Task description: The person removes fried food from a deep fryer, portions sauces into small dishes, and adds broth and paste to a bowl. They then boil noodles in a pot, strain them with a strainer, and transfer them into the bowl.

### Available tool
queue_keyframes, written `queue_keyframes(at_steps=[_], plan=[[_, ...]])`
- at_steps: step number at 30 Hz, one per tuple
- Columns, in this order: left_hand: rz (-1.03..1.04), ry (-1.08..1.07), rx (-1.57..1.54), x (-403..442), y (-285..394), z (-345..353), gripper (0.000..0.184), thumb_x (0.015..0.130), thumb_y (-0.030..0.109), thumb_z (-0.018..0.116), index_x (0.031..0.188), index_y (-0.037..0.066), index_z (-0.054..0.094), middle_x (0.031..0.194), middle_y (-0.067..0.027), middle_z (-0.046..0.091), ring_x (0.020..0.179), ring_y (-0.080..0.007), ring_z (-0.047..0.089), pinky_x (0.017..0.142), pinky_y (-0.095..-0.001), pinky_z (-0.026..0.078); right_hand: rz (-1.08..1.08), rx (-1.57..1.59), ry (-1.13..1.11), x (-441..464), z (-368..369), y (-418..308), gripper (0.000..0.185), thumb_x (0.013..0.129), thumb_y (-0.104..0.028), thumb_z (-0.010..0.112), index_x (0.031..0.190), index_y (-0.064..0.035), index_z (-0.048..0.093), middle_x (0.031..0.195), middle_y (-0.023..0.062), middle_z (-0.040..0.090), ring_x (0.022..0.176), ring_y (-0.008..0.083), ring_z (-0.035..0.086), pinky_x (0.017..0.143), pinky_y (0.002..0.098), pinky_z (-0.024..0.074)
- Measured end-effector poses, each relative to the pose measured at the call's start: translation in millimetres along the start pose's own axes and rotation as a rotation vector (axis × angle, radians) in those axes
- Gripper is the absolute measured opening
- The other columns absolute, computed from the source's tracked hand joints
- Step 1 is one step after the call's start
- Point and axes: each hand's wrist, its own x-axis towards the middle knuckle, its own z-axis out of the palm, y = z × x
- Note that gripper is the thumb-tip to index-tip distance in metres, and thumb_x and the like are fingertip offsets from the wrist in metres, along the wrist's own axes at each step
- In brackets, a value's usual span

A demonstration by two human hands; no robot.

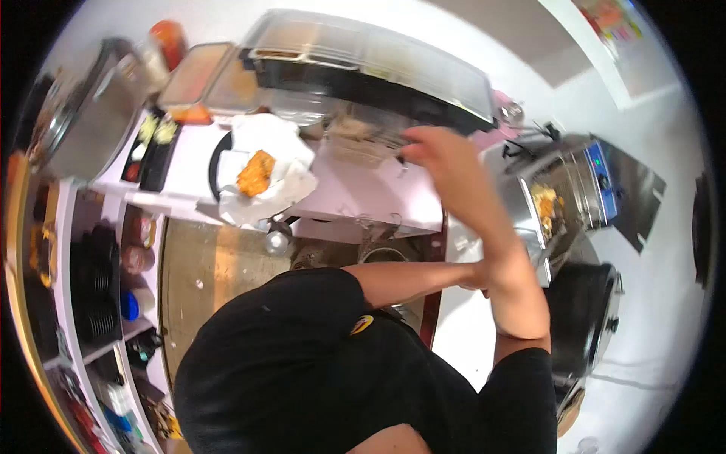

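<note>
My right hand point(429, 147) reaches over the pink counter point(393, 193), just in front of a long topping case with clear lids point(370, 57). Motion blurs its fingers, so I cannot make out their grip. Near its fingertips stands a clear plastic container point(367, 140). My left forearm crosses to the right, and my left hand point(475, 278) is mostly hidden behind my right forearm. Further left, a golden fried piece of food point(255, 174) lies on crumpled white paper point(291, 185), over a black round dish point(215, 163).
A deep fryer point(597, 181) with fried food in its basket point(546, 204) stands on the right, near a black lidded cooker point(582, 318). At left are a large metal pot point(94, 125), a black tray point(159, 163) with toppings, and shelves point(68, 257) of black dishes.
</note>
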Motion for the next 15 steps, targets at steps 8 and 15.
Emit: queue_keyframes(at_steps=[8,15], plan=[[-0.088,0.008,-0.067,1.8,-14.0,2.7,0.041,0.082,0.004,0.050,0.115,0.018,0.030,0.091,-0.0002,0.046,0.061,-0.0074,0.043,0.045,-0.0218,0.035,0.658,-1.282,0.479,-161.9,-214.7,98.4,0.015,0.080,-0.014,0.049,0.088,-0.0077,0.060,0.089,0.0096,0.060,0.087,0.0309,0.055,0.070,0.0435,0.0461],[-0.096,-0.027,-0.100,-10.3,-5.9,-0.5,0.043,0.081,0.003,0.048,0.117,0.015,0.028,0.093,-0.0014,0.047,0.063,-0.0086,0.043,0.047,-0.0234,0.039,1.123,-1.086,0.025,-200.0,-199.6,182.5,0.025,0.082,-0.018,0.046,0.096,-0.0072,0.063,0.108,0.0092,0.056,0.106,0.0264,0.048,0.083,0.0516,0.0378]])
